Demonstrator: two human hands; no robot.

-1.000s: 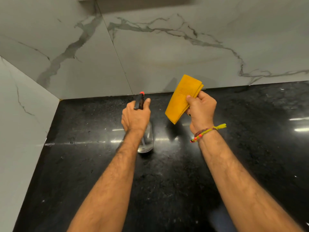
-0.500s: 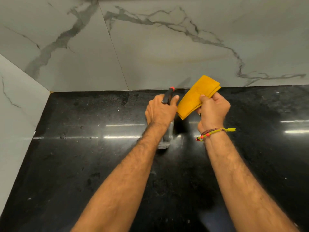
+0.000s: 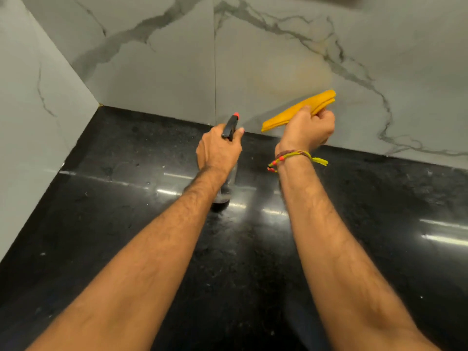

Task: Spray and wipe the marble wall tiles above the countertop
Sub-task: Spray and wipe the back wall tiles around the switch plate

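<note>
Two hands, one bottle, one cloth; two marble wall faces meet at a corner on the left, and the back wall shows two tiles split by one vertical seam, grey veins running across both. The left hand is curled round the neck of the spray bottle, knuckles up, with the black sprayer head and its small red nozzle tip poking out above the fingers toward the back wall; the bottle is clear plastic, held above the black counter, and what liquid it holds I cannot tell, since the body is mostly hidden by the hand and only a dark blur shows at its base. The right hand grips one folded yellow cloth, fingers closed over its near edge; the cloth lies nearly flat, raised in front of the right tile, low down just above the counter line; whether it touches the tile cannot be told. One braided bracelet with yellow thread and red beads sits on the right wrist. The side wall carries thin grey veins.
</note>
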